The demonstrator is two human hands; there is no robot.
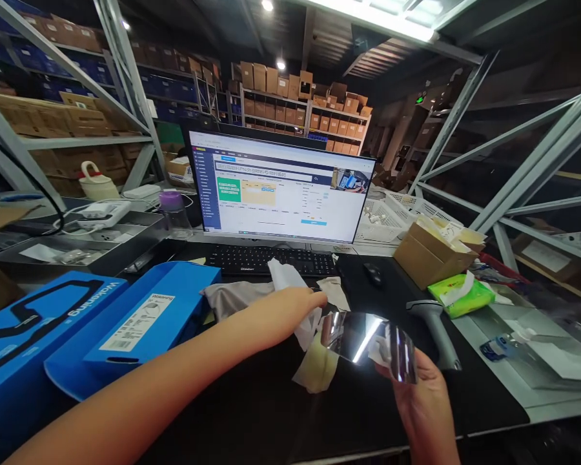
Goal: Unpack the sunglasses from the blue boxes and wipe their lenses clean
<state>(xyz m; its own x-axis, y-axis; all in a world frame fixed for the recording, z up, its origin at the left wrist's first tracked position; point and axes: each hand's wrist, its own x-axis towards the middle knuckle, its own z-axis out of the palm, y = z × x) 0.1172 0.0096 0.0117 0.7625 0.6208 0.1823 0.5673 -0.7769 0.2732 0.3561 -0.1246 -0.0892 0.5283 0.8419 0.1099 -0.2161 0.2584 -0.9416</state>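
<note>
A curved, mirrored goggle lens [356,334] is held up over the black desk mat by my right hand [423,387], whose fingers close on its right end. A whitish patch shows near those fingers; I cannot tell whether it is a reflection. My left hand [295,310] is closed on a white tissue [285,274] that sticks out above and below it, just left of the lens. Its fingertips are mostly hidden. Below it lies a yellowish cloth [317,368]. Behind the left hand is a grey fabric pouch [239,298], and a pale piece of paper [335,294] sits to its right.
Blue boxes [150,316] stand on the left. A monitor [281,187] and keyboard [271,259] are at the back. To the right are a mouse [372,274], a barcode scanner [436,332], a green tissue pack [462,296] and a cardboard box [423,255].
</note>
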